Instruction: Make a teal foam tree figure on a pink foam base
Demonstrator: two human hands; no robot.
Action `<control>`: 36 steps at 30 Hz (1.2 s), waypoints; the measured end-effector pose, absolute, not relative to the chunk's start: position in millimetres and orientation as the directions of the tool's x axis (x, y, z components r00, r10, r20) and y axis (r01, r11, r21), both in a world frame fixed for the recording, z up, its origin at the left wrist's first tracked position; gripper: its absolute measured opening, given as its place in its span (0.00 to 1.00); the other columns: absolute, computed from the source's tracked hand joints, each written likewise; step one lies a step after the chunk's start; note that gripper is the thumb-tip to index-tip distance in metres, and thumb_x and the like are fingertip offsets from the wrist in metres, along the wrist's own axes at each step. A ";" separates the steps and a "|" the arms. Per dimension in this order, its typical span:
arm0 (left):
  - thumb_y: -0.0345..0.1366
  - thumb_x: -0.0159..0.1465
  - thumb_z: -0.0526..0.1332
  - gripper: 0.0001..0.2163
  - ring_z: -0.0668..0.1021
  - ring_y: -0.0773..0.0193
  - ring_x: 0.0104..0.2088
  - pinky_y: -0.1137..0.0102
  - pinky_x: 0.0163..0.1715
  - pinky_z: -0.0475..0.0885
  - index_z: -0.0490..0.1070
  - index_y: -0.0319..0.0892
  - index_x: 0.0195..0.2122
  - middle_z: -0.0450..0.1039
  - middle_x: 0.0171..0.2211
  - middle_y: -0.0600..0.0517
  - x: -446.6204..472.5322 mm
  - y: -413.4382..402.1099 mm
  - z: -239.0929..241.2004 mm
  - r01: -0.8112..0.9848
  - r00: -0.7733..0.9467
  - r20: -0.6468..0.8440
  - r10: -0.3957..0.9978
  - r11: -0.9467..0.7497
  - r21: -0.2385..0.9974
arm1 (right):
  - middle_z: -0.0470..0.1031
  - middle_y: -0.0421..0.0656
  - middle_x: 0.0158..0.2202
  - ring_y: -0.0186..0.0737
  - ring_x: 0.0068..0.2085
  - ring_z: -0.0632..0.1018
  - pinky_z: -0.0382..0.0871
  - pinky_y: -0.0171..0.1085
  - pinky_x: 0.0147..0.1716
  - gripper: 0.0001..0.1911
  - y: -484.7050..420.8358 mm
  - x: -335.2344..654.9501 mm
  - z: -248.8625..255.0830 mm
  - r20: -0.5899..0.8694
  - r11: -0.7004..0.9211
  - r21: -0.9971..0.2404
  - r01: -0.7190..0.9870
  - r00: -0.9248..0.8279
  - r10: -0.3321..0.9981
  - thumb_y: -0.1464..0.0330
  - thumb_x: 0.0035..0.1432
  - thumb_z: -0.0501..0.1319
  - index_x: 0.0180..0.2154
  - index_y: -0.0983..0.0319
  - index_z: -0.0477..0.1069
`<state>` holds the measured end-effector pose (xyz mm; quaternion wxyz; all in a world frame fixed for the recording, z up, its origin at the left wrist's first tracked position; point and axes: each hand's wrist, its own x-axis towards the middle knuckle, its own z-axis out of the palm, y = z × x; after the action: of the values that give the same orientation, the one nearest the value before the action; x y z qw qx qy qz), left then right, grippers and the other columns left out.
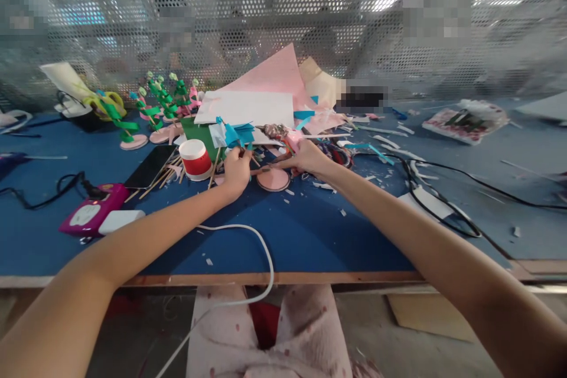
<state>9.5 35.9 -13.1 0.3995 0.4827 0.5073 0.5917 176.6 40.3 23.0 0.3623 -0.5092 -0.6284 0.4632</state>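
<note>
My left hand is closed, its fingertips pinched at the lower end of a blue paper piece. Just right of it, a round pink disc lies flat on the table. My right hand reaches over the disc's right side, one finger stretched toward its far edge. Something pink shows at that hand's upper fingers, too small and partly covered to name. A red and white tub stands left of my left hand, with thin wooden sticks beside it.
Finished-looking paper plants on pink bases stand back left. A purple power socket with a white plug sits front left. Pink and white sheets lean at the back. White cable crosses the front edge; black cable and paper scraps lie right.
</note>
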 end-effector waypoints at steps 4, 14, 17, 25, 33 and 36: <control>0.36 0.57 0.60 0.11 0.64 0.73 0.19 0.75 0.26 0.70 0.60 0.41 0.21 0.57 0.16 0.60 9.6 37.0 -14.5 0.041 -0.237 0.184 0.954 -0.179 0.983 | 0.70 0.39 0.16 0.25 0.13 0.64 0.61 0.27 0.07 0.14 37.8 174.5 23.8 -0.031 0.032 -0.956 0.293 -0.210 0.977 0.71 0.29 0.72 0.19 0.66 0.67; 0.32 0.60 0.56 0.08 0.64 0.75 0.19 0.74 0.23 0.74 0.62 0.39 0.23 0.57 0.18 0.59 16.0 30.1 -6.4 -0.097 -0.205 0.074 0.976 -0.095 0.991 | 0.71 0.41 0.18 0.25 0.13 0.64 0.61 0.28 0.07 0.18 45.4 192.9 39.6 0.057 0.071 -0.964 0.254 -0.064 0.996 0.72 0.28 0.72 0.18 0.64 0.64; 0.30 0.60 0.55 0.07 0.64 0.75 0.19 0.73 0.22 0.75 0.63 0.38 0.25 0.58 0.20 0.58 16.1 30.2 -7.1 -0.091 -0.191 0.080 0.978 -0.099 0.991 | 0.72 0.40 0.18 0.24 0.13 0.63 0.62 0.28 0.07 0.19 46.8 203.1 47.7 0.131 0.128 -0.961 0.247 -0.002 0.991 0.68 0.27 0.73 0.19 0.63 0.63; 0.29 0.60 0.54 0.07 0.68 0.73 0.23 0.71 0.23 0.76 0.61 0.38 0.24 0.61 0.24 0.55 15.3 30.8 -6.5 -0.038 -0.193 0.095 0.976 -0.105 0.994 | 0.67 0.38 0.14 0.33 0.14 0.69 0.64 0.31 0.09 0.23 40.6 194.1 30.9 -0.029 0.043 -0.877 0.478 -0.142 0.989 0.65 0.25 0.74 0.21 0.62 0.62; 0.28 0.60 0.54 0.07 0.67 0.73 0.23 0.72 0.21 0.75 0.61 0.38 0.24 0.59 0.23 0.56 14.7 30.0 -4.1 -0.018 -0.199 0.084 0.976 -0.090 0.996 | 0.65 0.35 0.15 0.38 0.19 0.73 0.68 0.36 0.20 0.21 42.6 186.0 26.4 0.156 0.095 -0.635 0.767 0.007 0.988 0.66 0.35 0.70 0.28 0.62 0.59; 0.28 0.60 0.53 0.08 0.67 0.73 0.22 0.73 0.21 0.75 0.61 0.38 0.24 0.59 0.23 0.56 15.1 28.9 -3.0 -0.035 -0.197 0.074 0.978 -0.083 0.996 | 0.67 0.38 0.17 0.43 0.25 0.75 0.70 0.39 0.26 0.16 43.9 188.8 23.9 0.269 0.076 -0.593 0.802 0.108 0.957 0.67 0.37 0.67 0.25 0.62 0.60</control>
<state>15.1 28.9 -3.0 0.4391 0.4569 0.5155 0.5768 188.8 43.9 23.9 0.3263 -0.6691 -0.6570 0.1191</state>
